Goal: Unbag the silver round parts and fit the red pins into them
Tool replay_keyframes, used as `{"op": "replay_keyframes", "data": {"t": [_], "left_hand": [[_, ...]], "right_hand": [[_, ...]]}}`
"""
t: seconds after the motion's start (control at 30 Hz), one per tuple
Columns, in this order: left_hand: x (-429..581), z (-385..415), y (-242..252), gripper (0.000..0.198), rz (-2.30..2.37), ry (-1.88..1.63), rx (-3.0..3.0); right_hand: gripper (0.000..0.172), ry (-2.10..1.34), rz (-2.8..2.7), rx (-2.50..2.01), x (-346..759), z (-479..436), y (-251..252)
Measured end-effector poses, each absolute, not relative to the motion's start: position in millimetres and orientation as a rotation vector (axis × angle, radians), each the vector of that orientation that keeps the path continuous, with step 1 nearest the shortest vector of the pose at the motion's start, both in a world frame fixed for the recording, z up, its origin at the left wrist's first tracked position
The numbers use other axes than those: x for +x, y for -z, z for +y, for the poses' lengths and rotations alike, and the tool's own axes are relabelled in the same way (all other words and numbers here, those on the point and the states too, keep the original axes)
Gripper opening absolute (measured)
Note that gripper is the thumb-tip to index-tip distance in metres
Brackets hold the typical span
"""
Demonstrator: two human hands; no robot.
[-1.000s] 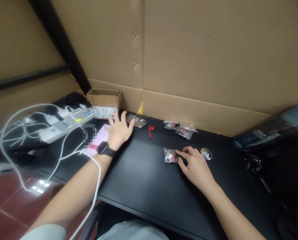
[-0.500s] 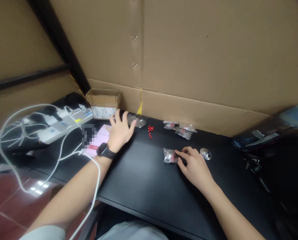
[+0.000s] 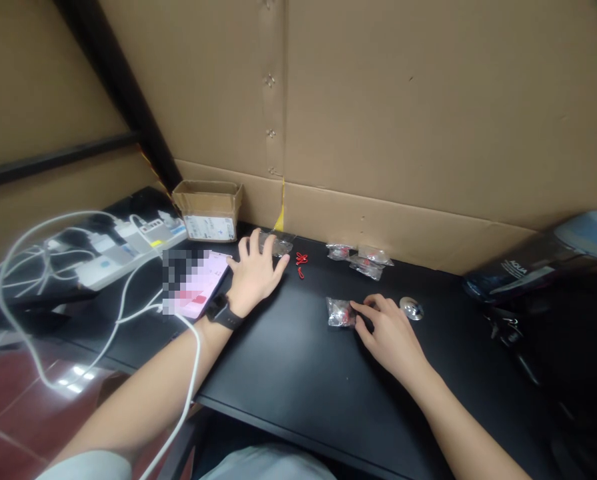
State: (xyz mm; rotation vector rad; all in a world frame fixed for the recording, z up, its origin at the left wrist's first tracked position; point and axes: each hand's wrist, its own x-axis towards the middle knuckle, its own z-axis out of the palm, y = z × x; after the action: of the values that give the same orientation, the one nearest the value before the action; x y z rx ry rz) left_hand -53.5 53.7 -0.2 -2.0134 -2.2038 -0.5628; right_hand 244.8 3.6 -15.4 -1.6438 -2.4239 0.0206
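Observation:
My left hand (image 3: 256,273), with a black watch on the wrist, lies flat and open on the black table (image 3: 288,360), its fingertips on a clear plastic bag (image 3: 276,243). A phone (image 3: 198,283) with a pink screen lies just left of that hand. Two small red pieces (image 3: 301,261) lie to its right. My right hand (image 3: 384,329) rests on the table with fingers curled, thumb and forefinger touching a small clear bag with red parts (image 3: 339,312). A round silver metal piece (image 3: 411,307) sits just right of that hand.
Several more small bags with red parts (image 3: 362,258) lie near the cardboard wall (image 3: 403,133). A small open cardboard box (image 3: 208,208) stands at the back left. A power strip (image 3: 123,248) with white cables lies at the left. A dark package (image 3: 528,269) sits at the right.
My left hand has slid to the right off the phone and now lies beside it, fingers on the clear bag. My right hand has stayed at the small bag.

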Motion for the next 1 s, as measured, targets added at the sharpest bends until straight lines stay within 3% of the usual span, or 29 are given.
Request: {"op": "replay_keyframes", "data": {"t": [0.2,0.37,0.43,0.53,1.0], "left_hand": [[-59,59,1,0.053,-2.069,0.723,-2.133],[-45,47,-6,0.035,-1.314,0.862,-2.904],[-32,35,-6,0.041,-1.147,0.835,-3.079],[-15,22,1,0.065,-0.956,0.691,-3.255],[-9,20,15,0.053,-0.96,0.555,-3.31]], "right_hand": [[0.033,-0.009,-2.42,-1.624,245,4,16],[0.034,-0.03,-2.419,-1.619,245,4,17],[0.034,-0.049,-2.42,-1.603,243,3,16],[0.033,-0.083,-2.418,-1.591,239,1,13],[0.032,-0.165,-2.361,-1.644,236,-3,8]]}}
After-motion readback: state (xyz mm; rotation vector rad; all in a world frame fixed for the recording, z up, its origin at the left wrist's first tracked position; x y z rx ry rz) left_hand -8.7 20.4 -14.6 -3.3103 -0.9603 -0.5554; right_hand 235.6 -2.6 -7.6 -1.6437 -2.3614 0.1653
